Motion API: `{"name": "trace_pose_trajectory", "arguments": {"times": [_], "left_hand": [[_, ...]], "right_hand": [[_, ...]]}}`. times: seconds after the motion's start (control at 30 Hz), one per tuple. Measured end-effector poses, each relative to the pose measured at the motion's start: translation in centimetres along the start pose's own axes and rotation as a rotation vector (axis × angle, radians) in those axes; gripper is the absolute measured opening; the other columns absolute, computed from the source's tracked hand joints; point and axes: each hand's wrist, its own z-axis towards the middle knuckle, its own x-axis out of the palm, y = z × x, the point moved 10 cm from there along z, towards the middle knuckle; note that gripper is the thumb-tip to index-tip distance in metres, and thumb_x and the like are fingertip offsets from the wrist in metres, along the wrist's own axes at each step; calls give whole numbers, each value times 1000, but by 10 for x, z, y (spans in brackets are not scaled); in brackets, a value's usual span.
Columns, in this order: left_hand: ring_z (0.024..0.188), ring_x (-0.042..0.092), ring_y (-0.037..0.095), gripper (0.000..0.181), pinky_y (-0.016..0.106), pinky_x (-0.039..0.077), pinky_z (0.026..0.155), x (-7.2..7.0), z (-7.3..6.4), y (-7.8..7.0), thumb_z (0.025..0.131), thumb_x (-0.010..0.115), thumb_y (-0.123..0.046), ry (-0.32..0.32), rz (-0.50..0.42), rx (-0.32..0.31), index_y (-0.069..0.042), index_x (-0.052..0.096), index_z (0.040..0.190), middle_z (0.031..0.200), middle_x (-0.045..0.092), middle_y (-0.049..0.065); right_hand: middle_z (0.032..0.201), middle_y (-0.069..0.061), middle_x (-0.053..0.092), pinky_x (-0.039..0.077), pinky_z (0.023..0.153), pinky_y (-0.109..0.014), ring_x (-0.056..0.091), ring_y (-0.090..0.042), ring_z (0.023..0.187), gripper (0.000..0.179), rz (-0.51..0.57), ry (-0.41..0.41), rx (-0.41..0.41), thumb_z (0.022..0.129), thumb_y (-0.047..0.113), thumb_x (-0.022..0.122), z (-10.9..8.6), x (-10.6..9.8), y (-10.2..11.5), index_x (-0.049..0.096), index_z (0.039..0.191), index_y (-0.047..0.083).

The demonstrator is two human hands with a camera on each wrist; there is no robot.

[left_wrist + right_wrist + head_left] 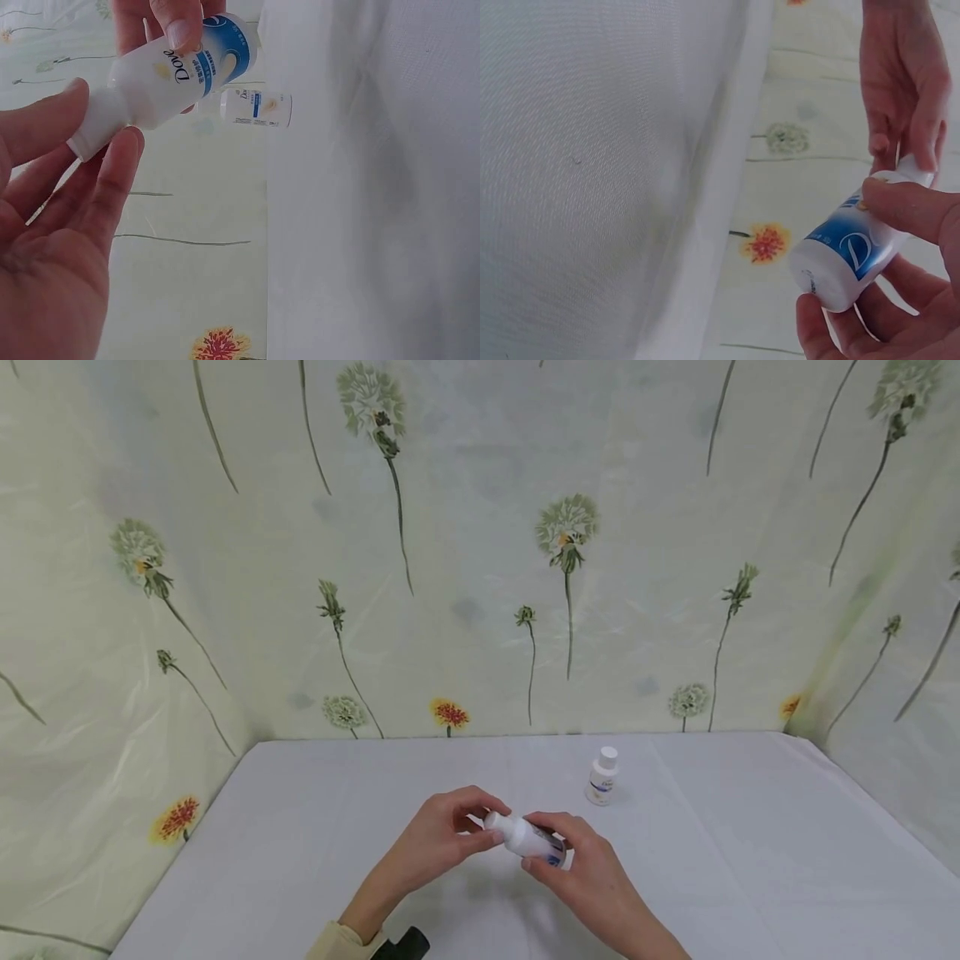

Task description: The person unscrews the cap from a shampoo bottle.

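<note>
A small white Dove bottle (pixel 531 841) with a blue-banded label is held tilted above the table, its cap end toward the left. The left hand (pixel 442 833) pinches the white cap (pixel 99 124) between thumb and fingers. Around the body of the bottle, the right hand (pixel 588 868) grips with its thumb on the label side and fingers beneath, as the right wrist view shows. The bottle's base (pixel 821 277) faces outward past the right fingers. Farther back on the table, a second white bottle (pixel 602 777) stands upright with its cap on.
A white cloth covers the table (pixel 330 810). Behind it and along both sides hangs a pale curtain (pixel 480 635) printed with dandelions and flowers. Near the left sleeve (pixel 335 942) a black device (pixel 405 945) sits at the wrist.
</note>
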Motion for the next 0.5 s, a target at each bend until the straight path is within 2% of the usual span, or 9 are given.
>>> {"name": "trace_pose_trajectory", "arguments": {"times": [0.2, 0.5], "left_hand": [[84, 63, 13, 19, 28, 55, 72, -4, 0, 2, 87, 77, -19, -36, 26, -32, -16, 72, 105, 95, 68, -7], [66, 65, 13, 13, 28, 53, 63, -11, -2, 7, 84, 80, -29, -101, 30, -103, -24, 73, 94, 83, 67, -6]], "right_hand": [[110, 7, 62, 47, 87, -40, 55, -11, 96, 42, -3, -5, -2, 78, 15, 84, 1, 0, 1, 67, 114, 27], [108, 9, 62, 47, 84, -38, 56, -10, 94, 43, -12, -31, -30, 77, 9, 83, 0, -2, 2, 66, 111, 28]]}}
